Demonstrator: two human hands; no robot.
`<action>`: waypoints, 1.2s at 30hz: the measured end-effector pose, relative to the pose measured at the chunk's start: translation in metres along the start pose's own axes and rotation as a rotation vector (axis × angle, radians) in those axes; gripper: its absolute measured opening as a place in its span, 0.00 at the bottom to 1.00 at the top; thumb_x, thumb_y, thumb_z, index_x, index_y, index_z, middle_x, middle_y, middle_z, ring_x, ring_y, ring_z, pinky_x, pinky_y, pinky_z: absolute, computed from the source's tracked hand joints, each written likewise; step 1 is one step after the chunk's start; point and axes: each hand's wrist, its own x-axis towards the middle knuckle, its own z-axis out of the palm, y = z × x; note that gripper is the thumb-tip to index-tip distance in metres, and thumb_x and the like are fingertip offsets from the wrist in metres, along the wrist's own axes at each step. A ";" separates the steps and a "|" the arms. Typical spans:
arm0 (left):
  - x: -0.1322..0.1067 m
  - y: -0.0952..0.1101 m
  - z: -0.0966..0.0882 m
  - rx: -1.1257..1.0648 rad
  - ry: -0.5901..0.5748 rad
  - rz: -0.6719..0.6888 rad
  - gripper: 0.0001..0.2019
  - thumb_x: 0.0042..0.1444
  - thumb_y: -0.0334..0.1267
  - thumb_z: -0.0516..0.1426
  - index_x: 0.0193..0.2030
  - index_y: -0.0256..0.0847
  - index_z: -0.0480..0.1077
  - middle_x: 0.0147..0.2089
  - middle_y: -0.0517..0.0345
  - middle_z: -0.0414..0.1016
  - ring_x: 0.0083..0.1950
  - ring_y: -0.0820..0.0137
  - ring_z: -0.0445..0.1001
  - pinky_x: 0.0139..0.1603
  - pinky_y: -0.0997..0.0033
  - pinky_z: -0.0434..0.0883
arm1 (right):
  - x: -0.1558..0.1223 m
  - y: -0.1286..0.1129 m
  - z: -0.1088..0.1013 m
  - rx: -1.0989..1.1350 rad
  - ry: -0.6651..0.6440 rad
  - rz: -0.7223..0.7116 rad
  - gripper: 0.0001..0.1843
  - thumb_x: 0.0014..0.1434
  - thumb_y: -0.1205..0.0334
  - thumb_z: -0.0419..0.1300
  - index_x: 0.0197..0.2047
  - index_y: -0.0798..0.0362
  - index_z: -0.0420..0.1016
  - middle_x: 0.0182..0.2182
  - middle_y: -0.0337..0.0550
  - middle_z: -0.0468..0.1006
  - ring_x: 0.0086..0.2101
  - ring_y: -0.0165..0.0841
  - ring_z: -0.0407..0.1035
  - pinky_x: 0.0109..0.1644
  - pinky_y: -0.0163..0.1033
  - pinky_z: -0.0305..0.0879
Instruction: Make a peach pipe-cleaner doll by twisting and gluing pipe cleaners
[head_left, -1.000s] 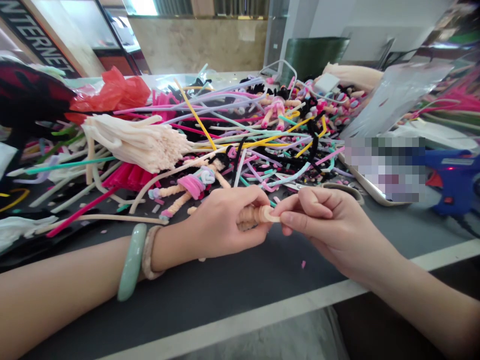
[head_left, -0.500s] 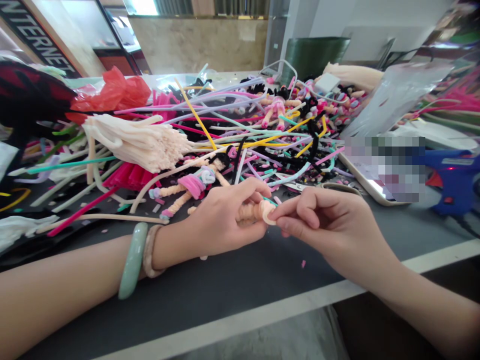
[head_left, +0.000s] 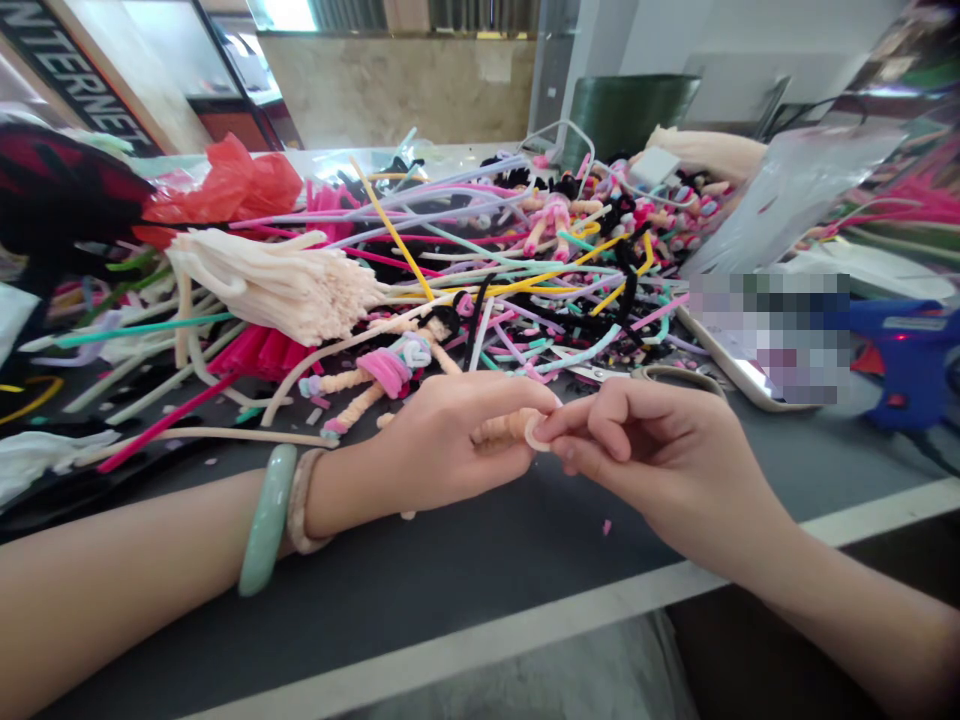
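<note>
The left hand (head_left: 442, 440) was closed around a peach pipe-cleaner coil (head_left: 502, 430), whose long axis ran from 9 to 3 o'clock, while the right hand (head_left: 652, 450) pinched its looped tip (head_left: 535, 434). The coil lay between the hands, nearer the left. A pipe-cleaner doll (head_left: 390, 370) lay at 11 o'clock.

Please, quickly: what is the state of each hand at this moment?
Left hand: closed, holding a coiled peach pipe cleaner.
Right hand: closed, pinching the end of the same pipe cleaner.
</note>
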 end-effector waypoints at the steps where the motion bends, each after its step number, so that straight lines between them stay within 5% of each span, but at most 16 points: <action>1: 0.000 0.000 0.000 -0.004 0.001 0.002 0.13 0.51 0.24 0.58 0.43 0.40 0.71 0.38 0.62 0.78 0.37 0.76 0.75 0.38 0.80 0.69 | 0.000 0.000 0.000 -0.001 0.001 -0.009 0.19 0.58 0.69 0.63 0.22 0.51 0.57 0.25 0.36 0.73 0.34 0.28 0.74 0.38 0.30 0.70; 16: 0.000 -0.002 0.001 0.044 0.048 -0.004 0.10 0.53 0.27 0.57 0.42 0.40 0.71 0.35 0.61 0.77 0.33 0.75 0.74 0.36 0.77 0.69 | 0.000 0.001 0.002 -0.039 0.069 -0.084 0.17 0.56 0.71 0.64 0.22 0.51 0.60 0.31 0.39 0.75 0.36 0.30 0.72 0.36 0.33 0.70; 24: -0.001 -0.003 0.002 0.056 0.076 -0.010 0.11 0.52 0.27 0.58 0.42 0.40 0.70 0.35 0.62 0.77 0.33 0.75 0.74 0.36 0.78 0.69 | 0.003 0.003 0.002 0.159 0.007 0.038 0.16 0.52 0.72 0.68 0.28 0.51 0.62 0.35 0.35 0.73 0.29 0.25 0.72 0.35 0.31 0.72; 36: 0.000 0.000 0.000 0.035 0.079 -0.021 0.10 0.52 0.27 0.57 0.41 0.40 0.70 0.35 0.60 0.77 0.35 0.75 0.75 0.37 0.77 0.70 | 0.002 0.005 0.004 0.118 -0.009 0.132 0.14 0.56 0.64 0.66 0.33 0.46 0.61 0.30 0.32 0.75 0.29 0.30 0.75 0.32 0.36 0.72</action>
